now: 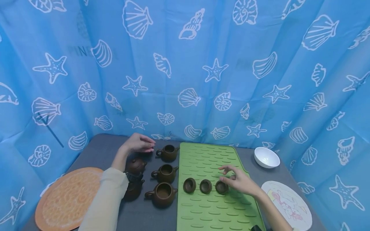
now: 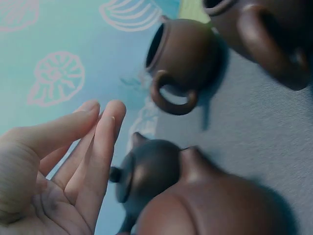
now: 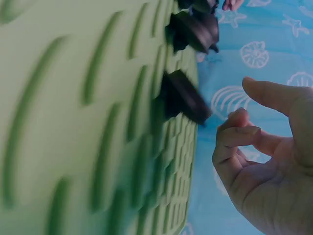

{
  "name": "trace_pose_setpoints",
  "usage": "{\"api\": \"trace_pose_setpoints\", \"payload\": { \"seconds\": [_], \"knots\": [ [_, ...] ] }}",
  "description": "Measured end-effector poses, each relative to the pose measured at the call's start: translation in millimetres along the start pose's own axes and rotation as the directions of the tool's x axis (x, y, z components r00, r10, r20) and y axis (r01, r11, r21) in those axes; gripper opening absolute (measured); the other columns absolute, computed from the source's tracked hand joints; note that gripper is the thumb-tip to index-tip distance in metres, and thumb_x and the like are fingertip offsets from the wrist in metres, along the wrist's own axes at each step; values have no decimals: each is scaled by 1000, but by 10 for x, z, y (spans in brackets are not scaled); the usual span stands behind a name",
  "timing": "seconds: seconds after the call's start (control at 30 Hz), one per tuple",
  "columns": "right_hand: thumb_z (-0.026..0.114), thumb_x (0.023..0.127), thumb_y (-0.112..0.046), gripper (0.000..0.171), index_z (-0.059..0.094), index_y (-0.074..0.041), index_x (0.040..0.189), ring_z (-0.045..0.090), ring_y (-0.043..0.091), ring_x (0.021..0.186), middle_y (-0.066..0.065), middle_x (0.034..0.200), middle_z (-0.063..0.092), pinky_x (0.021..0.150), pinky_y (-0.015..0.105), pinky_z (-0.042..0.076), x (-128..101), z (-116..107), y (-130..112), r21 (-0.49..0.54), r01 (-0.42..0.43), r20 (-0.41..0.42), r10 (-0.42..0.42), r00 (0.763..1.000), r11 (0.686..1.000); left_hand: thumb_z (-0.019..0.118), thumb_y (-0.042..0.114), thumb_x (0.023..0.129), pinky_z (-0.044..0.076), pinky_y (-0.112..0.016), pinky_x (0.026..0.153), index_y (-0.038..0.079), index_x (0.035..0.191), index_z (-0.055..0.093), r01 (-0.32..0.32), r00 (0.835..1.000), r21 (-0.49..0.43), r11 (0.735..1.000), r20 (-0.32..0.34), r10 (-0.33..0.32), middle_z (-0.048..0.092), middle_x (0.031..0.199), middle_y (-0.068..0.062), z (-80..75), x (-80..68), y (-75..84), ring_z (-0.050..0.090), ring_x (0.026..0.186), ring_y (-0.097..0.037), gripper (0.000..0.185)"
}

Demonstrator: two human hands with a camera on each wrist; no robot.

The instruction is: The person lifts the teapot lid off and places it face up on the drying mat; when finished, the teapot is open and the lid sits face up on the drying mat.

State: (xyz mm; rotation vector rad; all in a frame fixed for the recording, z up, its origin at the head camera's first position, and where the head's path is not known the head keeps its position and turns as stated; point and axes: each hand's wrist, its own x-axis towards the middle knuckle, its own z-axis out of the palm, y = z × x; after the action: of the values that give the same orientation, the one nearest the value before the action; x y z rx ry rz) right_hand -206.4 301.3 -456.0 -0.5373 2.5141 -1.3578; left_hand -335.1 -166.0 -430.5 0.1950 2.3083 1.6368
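My left hand (image 1: 139,143) hovers at the back left, thumb and fingertips close together with nothing between them. Just below it in the left wrist view is a dark lidded teapot (image 2: 154,164), and nearer the camera a brown teapot (image 2: 210,208). To its right stand three teapots without lids in a column: a back one (image 1: 169,153), a middle one (image 1: 170,178) and a front one (image 1: 167,200). My right hand (image 1: 240,183), fingers loosely bent and thumb apart, hangs beside the rightmost of three small upturned teapot lids (image 1: 189,185); it holds nothing.
The lids lie in a row on a green ridged mat (image 1: 208,211). A white bowl (image 1: 267,157) and a white oval mat with a drawing (image 1: 300,205) are at the right. An orange-rimmed round mat (image 1: 69,195) lies at the left. A blue shell-print curtain (image 1: 185,73) hangs behind.
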Motion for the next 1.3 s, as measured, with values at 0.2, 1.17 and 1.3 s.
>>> {"api": "trace_pose_setpoints", "payload": {
  "seconds": [0.2, 1.17, 1.3],
  "knots": [
    [68, 107, -18, 46, 57, 4, 146, 51, 3, 56, 30, 127, 61, 55, 23, 48, 170, 70, -276, -41, 19, -32, -20, 999, 999, 71, 16, 107, 68, -37, 94, -7, 136, 69, -43, 999, 13, 999, -22, 43, 74, 132, -29, -198, -86, 5, 81, 96, -15, 37],
    [65, 108, -14, 31, 67, -1, 136, 76, 37, 90, 25, 120, 74, 79, 45, 69, 1951, 1067, -1383, 118, 43, 189, -65, 980, 992, 71, 24, 106, 57, -55, 115, -6, 141, 67, 104, 992, 95, 990, -80, -97, 73, 135, -21, -746, -186, -532, 69, 130, -40, 46],
    [64, 108, -11, 34, 65, 5, 138, 75, 30, 88, 29, 119, 73, 82, 45, 70, 2166, 1241, -1420, 158, -6, 177, -23, 984, 987, 74, 24, 104, 59, -54, 113, -4, 139, 70, 107, 993, 132, 985, -62, -100, 74, 134, -20, -713, -165, -554, 69, 130, -41, 45]
  ]
}}
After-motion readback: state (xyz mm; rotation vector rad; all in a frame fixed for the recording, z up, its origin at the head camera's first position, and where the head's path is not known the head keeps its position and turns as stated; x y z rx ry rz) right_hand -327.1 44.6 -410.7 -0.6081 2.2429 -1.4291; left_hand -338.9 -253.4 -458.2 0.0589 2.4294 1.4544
